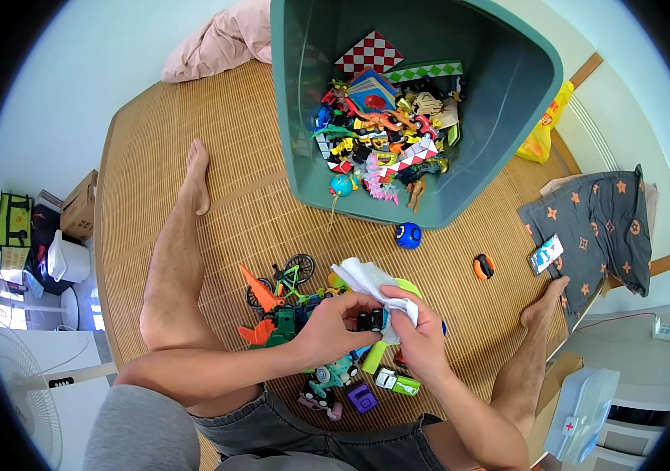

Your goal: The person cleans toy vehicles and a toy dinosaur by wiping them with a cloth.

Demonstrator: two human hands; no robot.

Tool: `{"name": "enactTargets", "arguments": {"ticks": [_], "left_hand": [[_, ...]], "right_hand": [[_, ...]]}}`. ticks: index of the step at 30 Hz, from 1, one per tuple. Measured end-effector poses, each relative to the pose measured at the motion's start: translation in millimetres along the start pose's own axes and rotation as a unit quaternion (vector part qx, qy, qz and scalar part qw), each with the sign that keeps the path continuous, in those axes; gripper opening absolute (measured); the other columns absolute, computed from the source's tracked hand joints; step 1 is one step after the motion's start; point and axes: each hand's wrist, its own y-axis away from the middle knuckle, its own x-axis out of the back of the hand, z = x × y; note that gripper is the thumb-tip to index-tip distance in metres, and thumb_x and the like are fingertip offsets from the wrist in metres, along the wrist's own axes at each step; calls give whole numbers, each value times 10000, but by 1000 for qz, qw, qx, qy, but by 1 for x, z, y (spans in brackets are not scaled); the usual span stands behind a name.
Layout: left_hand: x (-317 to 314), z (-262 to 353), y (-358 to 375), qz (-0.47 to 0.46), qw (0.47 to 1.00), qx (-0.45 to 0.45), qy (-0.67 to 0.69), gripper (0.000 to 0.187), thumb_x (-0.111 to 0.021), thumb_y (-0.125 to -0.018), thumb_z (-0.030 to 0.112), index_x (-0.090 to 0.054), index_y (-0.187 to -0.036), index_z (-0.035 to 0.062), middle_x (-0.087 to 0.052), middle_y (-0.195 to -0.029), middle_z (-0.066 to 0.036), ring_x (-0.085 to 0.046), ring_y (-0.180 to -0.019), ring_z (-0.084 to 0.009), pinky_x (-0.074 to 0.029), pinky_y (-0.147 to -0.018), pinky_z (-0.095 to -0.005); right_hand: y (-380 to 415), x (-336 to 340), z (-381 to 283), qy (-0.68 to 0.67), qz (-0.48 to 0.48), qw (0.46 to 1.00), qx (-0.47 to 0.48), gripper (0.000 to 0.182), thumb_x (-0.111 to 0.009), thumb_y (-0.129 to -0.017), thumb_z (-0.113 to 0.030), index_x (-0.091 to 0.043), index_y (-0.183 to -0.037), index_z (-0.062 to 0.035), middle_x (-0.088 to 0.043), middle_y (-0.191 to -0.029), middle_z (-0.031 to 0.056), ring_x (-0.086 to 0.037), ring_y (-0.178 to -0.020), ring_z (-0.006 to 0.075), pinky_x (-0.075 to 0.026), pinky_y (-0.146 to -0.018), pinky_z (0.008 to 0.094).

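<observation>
My left hand (333,326) is closed on a small toy vehicle (369,320) with black wheels; my fingers hide much of its body. My right hand (423,336) pinches a white cloth (366,278) and presses part of it against the toy's right side. Around and below my hands lie several toys on the bamboo mat (249,224). Among them are a toy bicycle (297,271) with a green frame, an orange winged piece (260,289), a green and white toy truck (396,382), a purple block-like toy (362,398) and a teal toy (333,375).
A large green bin (500,133) full of mixed toys stands beyond my hands. A blue ball (408,235), an orange and black ring-shaped object (484,267) and a phone (546,254) on a dark patterned pillow (590,212) lie nearby. At the left stands a fan (25,396).
</observation>
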Motion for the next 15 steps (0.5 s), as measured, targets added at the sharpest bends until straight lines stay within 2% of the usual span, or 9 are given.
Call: {"name": "enactTargets", "arguments": {"ticks": [13,15], "left_hand": [[2,0,1,6,1000,-3,10,380,-686,-751,-4,-557,-1107,-38,-625,-1011,-58,-608,-920,-100,-510,-834,-259],[4,1,0,-13,1000,22,-15,452,-699,-751,-37,-518,-1165,-38,-594,-1096,-73,-594,-1005,-132,-502,-906,-290]], "right_hand": [[0,-2,0,27,-1,1000,-2,307,-476,-935,-38,-559,-1230,-26,-605,-1036,18,-530,-914,57,-431,-803,213],[0,-3,0,36,3,999,5,305,-476,-936,-37,-560,-1229,-27,-606,-1027,15,-528,-899,53,-431,-786,208]]}}
